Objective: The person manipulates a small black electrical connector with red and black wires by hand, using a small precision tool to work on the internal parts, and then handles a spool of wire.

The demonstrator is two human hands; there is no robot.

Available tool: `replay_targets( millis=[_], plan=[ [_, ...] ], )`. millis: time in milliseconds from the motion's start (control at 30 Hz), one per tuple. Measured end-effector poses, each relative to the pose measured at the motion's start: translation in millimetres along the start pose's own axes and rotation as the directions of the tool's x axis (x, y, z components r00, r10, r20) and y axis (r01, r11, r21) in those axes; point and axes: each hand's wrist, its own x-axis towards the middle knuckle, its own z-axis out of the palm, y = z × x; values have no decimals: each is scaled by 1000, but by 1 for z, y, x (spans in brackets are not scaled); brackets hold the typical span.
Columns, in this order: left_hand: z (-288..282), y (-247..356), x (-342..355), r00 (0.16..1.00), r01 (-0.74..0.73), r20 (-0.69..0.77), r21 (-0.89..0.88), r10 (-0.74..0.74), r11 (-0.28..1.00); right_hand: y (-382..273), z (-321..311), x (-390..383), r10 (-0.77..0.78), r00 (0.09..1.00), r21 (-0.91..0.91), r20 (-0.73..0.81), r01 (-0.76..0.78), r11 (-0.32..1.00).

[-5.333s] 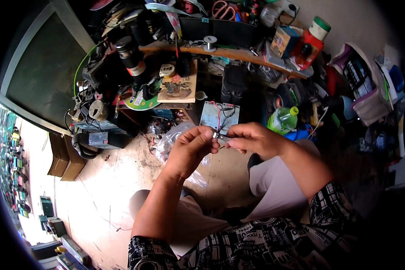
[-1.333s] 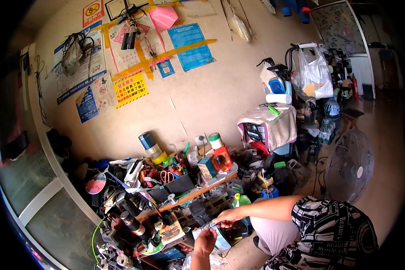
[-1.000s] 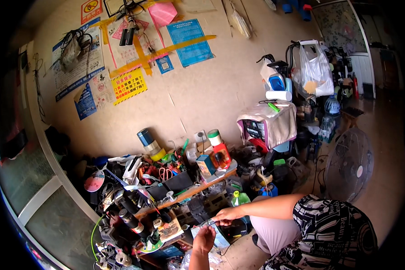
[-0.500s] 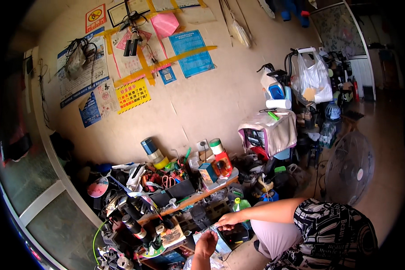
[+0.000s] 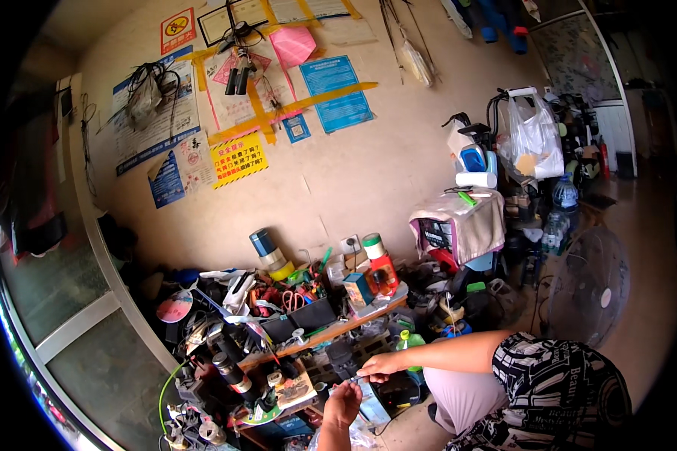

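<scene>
The person's left hand (image 5: pixel 342 406) and right hand (image 5: pixel 382 366) are close together, low in the view. The fingertips of each hand pinch a small, greyish thing (image 5: pixel 356 380). It sits between the two hands, just above the left hand and to the left of the right hand. It is too small to tell what it is. A blue-grey box (image 5: pixel 374 407) is near, below the right hand.

On the wall (image 5: pixel 353 173), a yellow sign (image 5: pixel 240 159) has big red and black writing and stripes at its edges. A blue poster (image 5: pixel 338 98) has tiny white writing, with orange tape across it. The patterned shirt (image 5: pixel 557 387) has printed letters too.
</scene>
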Motion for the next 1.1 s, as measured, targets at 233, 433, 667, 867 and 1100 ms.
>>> replay_targets(
  millis=[233, 433, 667, 867, 1100],
  plan=[
    [12, 5, -22, 999, -40, 1, 4, 40, 999, -15, 10, -1, -59, 998, -84, -12, 58, 995],
    [30, 4, -43, 987, -159, -7, 45, 159, 986, -14, 17, 6, -201, 980, -90, -9, 199, 976],
    [51, 35, -37, 950, -299, 162, 206, 268, 932, -49, -2, 21, -213, 977, -140, -13, 209, 968],
    [32, 42, -62, 965, -242, -50, 208, 257, 948, -49, 10, 38, -157, 975, -104, 157, 175, 979],
    [24, 40, -64, 976, -185, -68, 235, 206, 954, -30, 13, 42, -162, 969, -157, 188, 192, 969]
  ],
)
